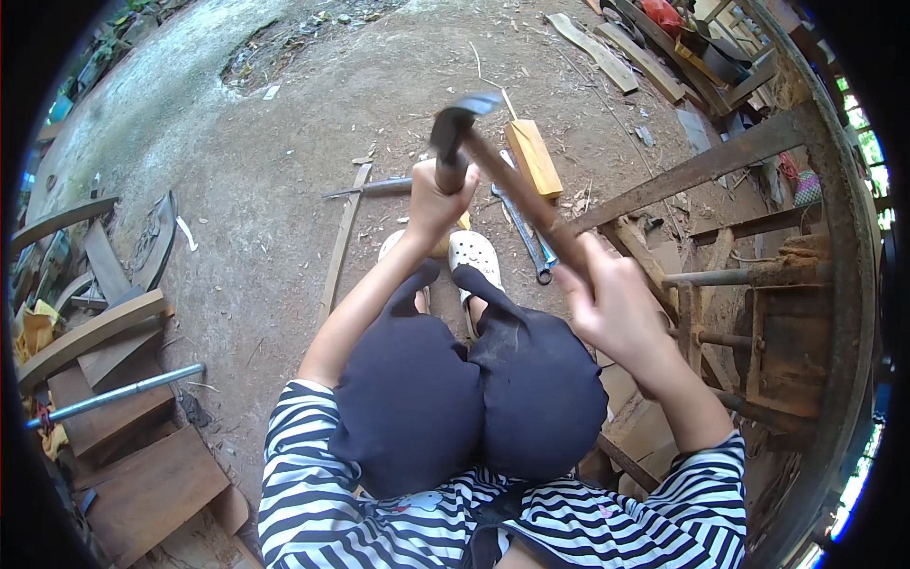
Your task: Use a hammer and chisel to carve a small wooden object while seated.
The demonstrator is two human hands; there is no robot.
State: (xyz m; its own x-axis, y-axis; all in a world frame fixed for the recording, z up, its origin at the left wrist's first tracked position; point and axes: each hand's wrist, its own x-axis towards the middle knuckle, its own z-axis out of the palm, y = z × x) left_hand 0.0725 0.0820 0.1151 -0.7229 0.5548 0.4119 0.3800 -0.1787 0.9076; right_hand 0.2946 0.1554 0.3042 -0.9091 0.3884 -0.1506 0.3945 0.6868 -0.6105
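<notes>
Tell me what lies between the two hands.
In the head view, a wooden handle gripped by the right hand slants up toward the left hand; a metal wrench lies on the ground beneath.

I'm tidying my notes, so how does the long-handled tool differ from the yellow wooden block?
The long-handled tool is held up in the right hand; the yellow wooden block lies on the ground.
The tool has a slim brown handle and a dark head; the block is thick, straight-sided and yellow.
The tool's head is blurred; the block looks sharper.
Both are longer than wide.
</notes>
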